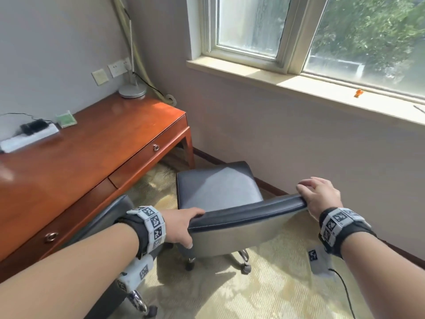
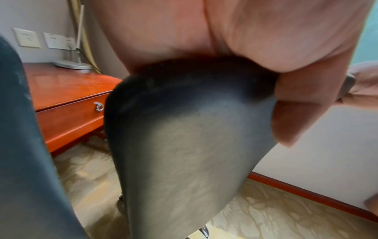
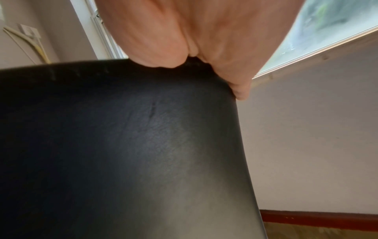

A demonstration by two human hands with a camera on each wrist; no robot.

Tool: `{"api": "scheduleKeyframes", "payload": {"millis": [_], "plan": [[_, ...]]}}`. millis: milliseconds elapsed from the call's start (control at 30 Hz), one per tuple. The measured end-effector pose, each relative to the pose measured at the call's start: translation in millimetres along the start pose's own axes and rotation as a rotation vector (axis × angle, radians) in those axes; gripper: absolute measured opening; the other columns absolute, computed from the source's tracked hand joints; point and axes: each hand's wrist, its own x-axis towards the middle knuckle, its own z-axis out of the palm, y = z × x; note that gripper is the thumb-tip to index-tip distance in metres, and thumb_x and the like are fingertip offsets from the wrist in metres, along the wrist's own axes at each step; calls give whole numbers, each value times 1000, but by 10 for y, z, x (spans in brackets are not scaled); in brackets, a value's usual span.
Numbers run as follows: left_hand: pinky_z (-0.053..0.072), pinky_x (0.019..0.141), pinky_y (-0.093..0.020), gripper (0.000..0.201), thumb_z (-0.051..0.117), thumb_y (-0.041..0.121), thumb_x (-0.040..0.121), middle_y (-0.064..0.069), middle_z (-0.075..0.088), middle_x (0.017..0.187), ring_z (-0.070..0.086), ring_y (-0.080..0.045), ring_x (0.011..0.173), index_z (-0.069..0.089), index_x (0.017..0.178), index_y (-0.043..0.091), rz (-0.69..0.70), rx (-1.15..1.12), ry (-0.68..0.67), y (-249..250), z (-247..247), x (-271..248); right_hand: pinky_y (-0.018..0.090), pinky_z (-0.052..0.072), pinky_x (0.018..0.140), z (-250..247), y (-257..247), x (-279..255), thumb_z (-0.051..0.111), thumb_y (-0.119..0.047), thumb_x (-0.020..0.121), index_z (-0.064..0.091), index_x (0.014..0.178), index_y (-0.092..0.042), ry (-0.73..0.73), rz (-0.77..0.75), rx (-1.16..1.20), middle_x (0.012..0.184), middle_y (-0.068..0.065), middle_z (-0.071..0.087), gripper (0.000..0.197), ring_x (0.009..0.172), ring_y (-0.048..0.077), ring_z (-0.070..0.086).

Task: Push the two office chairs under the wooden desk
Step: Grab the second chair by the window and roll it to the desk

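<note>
Hands on the backrest top edge of the near office chair (image 1: pixel 218 187): left hand (image 1: pixel 181 226) grips the left corner, fingers over the front, thumb curled down the back; right hand (image 1: pixel 319 196) rests on the right corner, its grip wrapped over the edge with some fingers lifted. Chair stands on carpet (image 1: pixel 264 284), seat facing the far wall, right of the wooden desk (image 1: pixel 96 146) and clear of its right leg. Open floor lies between seat and desk front. Second office chair (image 1: pixel 108 217) sits at near left, partly beneath the desk edge. Skirting board (image 1: pixel 271 187) runs just beyond the seat.
</note>
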Motion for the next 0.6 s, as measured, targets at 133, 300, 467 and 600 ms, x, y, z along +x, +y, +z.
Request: {"api": "scheduleKeyframes", "payload": {"millis": [133, 300, 467, 600], "plan": [[59, 74, -38, 90, 69, 34, 77, 5, 68, 99, 71, -23, 81, 24, 153, 51, -117, -24, 36, 43, -33, 45, 40, 25, 120, 90, -123, 414, 59, -37, 99, 75, 117, -23, -44, 23, 14, 137, 0, 62, 28, 144, 21, 39], [60, 75, -39, 91, 71, 38, 78, 5, 68, 91, 72, -24, 79, 23, 154, 51, -185, -100, 41, 7, -150, 68, 38, 28, 121, 180, -347, 747, 63, -37, 97, 65, 136, -26, -97, 127, 86, 164, 4, 33, 40, 147, 34, 36], [48, 60, -25, 103, 83, 48, 76, 4, 66, 96, 59, -15, 66, 17, 155, 48, -180, -170, -41, -25, -292, 156, 39, 28, 121, 194, -487, 1058, 64, -30, 96, 58, 144, -22, -137, 124, 68, 167, 8, 29, 49, 149, 32, 35], [45, 106, -36, 127, 88, 62, 61, 5, 46, 155, 56, -20, 123, 0, 153, 64, -145, -216, -214, -168, -404, 248, 37, 27, 121, 212, -508, 1243, 67, -25, 92, 56, 144, -11, -113, 92, 92, 160, 18, 40, 55, 151, 26, 31]]}}
